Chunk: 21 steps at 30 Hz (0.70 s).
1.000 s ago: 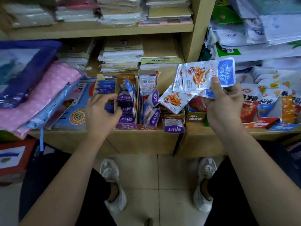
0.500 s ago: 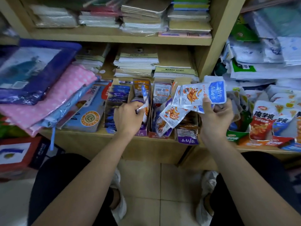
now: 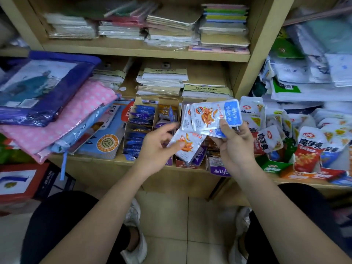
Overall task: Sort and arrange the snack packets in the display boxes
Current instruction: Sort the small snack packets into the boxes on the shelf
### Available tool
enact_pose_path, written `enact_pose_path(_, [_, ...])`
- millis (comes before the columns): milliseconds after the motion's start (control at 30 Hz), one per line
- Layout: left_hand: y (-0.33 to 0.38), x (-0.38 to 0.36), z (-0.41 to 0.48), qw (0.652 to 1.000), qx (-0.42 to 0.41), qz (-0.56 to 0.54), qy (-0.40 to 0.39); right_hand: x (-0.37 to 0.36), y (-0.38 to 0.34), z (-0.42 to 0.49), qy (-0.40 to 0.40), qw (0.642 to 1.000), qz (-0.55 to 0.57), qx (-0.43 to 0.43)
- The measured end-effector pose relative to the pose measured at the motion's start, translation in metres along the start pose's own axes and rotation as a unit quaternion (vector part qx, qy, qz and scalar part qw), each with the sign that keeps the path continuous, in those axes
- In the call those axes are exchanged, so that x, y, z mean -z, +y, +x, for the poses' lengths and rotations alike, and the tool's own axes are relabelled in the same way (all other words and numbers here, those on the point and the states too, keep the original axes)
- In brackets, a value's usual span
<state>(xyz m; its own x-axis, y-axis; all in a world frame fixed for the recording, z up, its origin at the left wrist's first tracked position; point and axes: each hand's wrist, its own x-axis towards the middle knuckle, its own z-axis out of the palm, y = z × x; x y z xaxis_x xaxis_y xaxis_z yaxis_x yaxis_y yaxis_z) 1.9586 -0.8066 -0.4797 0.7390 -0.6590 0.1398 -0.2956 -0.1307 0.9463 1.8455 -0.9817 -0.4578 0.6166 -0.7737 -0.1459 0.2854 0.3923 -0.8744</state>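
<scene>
Fingers (image 3: 223, 127) of the right hand (image 3: 236, 143) curl around a fan of white-and-blue snack packets (image 3: 211, 116), the thumb clamped across their faces, holding them up in front of the display boxes (image 3: 140, 128). The left hand (image 3: 156, 149), which a second ago was down among the dark blue packets in the left-most box and then at the box beside it, has come away with nothing and reached across. Its thumb now lies on the corner of a loose white packet (image 3: 187, 147) hanging below the fan, and its other fingers are spread and relaxed. Whether that packet is truly pinched cannot be told.

The move suggests one placement is over and the next packet is being singled out. The fan looks as thick as before, so much of the sorting seems still ahead.

The boxes stand side by side at the front of a wooden shelf (image 3: 99, 161). Red-and-white packets (image 3: 309, 147) are heaped to the right, and stacked paper goods (image 3: 163, 80) lie behind.
</scene>
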Motion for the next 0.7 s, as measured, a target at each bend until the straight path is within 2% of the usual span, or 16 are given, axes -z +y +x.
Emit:
enact_pose_path(133, [0.0,0.015,-0.006,0.995,0.011,-0.054,0.082,-0.004,-0.008,0.003,0.086,0.994,0.064,0.022])
enact_pose_path(200, [-0.004,0.027,-0.01,0.99,0.032,-0.075,0.113,-0.002,-0.015,0.007,0.101,0.991,0.081,0.032])
enact_pose_path(333, [-0.017,0.05,-0.014,0.977,0.071,-0.104,0.174,-0.006,-0.005,0.008,0.076,0.996,0.021,0.037])
enact_pose_path(467, [-0.025,0.086,0.0,0.957,0.064,-0.123,0.254,-0.023,0.019,0.003,0.022,0.996,-0.056,0.072])
enact_pose_path(600, [-0.016,0.117,0.019,0.965,0.03,-0.094,0.242,-0.035,0.029,-0.002,-0.017,0.986,-0.107,0.124])
enact_pose_path(700, [-0.008,0.13,0.036,0.971,0.017,-0.065,0.23,-0.043,0.029,-0.003,-0.022,0.981,-0.14,0.133])
